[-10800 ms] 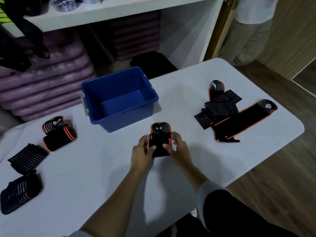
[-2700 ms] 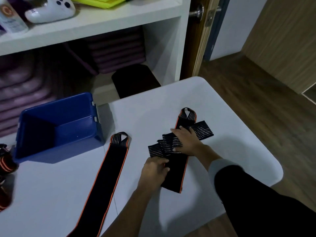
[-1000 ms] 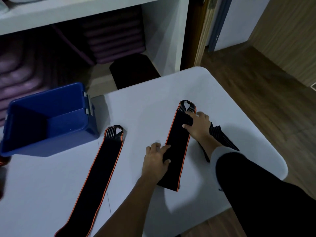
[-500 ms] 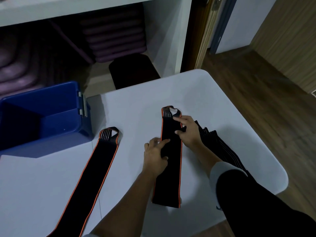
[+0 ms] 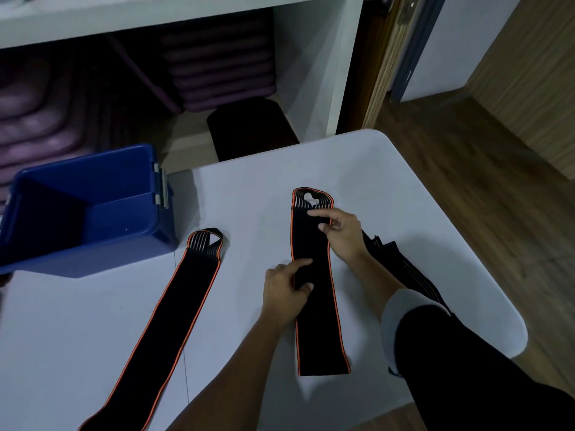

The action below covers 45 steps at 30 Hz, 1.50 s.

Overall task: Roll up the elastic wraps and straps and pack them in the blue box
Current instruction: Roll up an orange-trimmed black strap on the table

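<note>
- The striped straps [image 5: 393, 255] that lay across the wrap [image 5: 314, 306] 2.7 s ago are now pushed off to its 3 o'clock side, partly under the right forearm.
- The wrap has been pulled nearer and straightened. It lies flat on the worktop [image 5: 404, 197], running from 6 to 12 o'clock with its loop end at 12.
- The right hand [image 5: 340, 236] presses its fingertips flat just below the loop and grips nothing.
- The left hand [image 5: 284, 289] has thumb and forefinger on the wrap's 9 o'clock edge at mid-length. I cannot tell if they pinch or only press.
- A second wrap [image 5: 186, 306] lies unrolled at 9 o'clock, and the blue box [image 5: 93, 259] stands at 10 o'clock.
- This looks like preparation: the wrap is freed and squared, so rolling can probably begin.
</note>
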Available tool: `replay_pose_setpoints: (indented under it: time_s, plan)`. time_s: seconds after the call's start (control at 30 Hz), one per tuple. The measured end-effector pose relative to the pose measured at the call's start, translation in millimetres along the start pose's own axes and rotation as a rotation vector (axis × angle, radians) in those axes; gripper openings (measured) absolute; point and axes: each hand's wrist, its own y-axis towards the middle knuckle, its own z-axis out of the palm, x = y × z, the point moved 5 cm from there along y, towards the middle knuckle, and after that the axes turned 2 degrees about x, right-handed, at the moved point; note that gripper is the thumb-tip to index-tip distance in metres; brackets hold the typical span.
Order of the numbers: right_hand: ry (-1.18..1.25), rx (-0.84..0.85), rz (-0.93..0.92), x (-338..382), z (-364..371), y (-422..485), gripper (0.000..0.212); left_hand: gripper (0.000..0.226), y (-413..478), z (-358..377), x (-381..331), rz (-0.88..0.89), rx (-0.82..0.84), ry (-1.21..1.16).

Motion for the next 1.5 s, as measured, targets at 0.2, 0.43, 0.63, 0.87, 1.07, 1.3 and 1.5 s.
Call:
replay_pose_setpoints:
  time_s: [0.2, 0.43, 0.63, 0.87, 1.07, 1.3, 1.5]
  plan:
    - [0.059, 0.023, -0.025, 12, 17, -6, 0.039, 0.046, -32, -14, 1, -0.022, 0.019, -0.17]
    - [0.006, 0.114, 0.008, 27, 55, -20, 0.028, 0.047, -68, -61, 20, -0.066, -0.096, -0.262]
    - [0.145, 0.215, 0.049, 50, 102, -51, 0.042, 0.042, -110, -115, 50, -0.145, 0.045, -0.533]
    - [0.189, 0.206, 0.038, 92, 160, -83, 0.052, 0.062, -149, -180, 79, -0.059, 0.172, -0.417]
    - [0.211, 0.069, 0.059, 90, 202, -93, 0.057, 0.062, -159, -222, 109, -0.067, 0.211, -0.356]
    - [-0.032, 0.023, 0.105, 29, 232, -86, 0.067, 0.057, -139, -216, 163, -0.11, 0.245, -0.186]
    - [-0.265, 0.013, 0.034, 39, 237, -85, 0.065, 0.065, -131, -206, 189, -0.083, 0.312, -0.075]
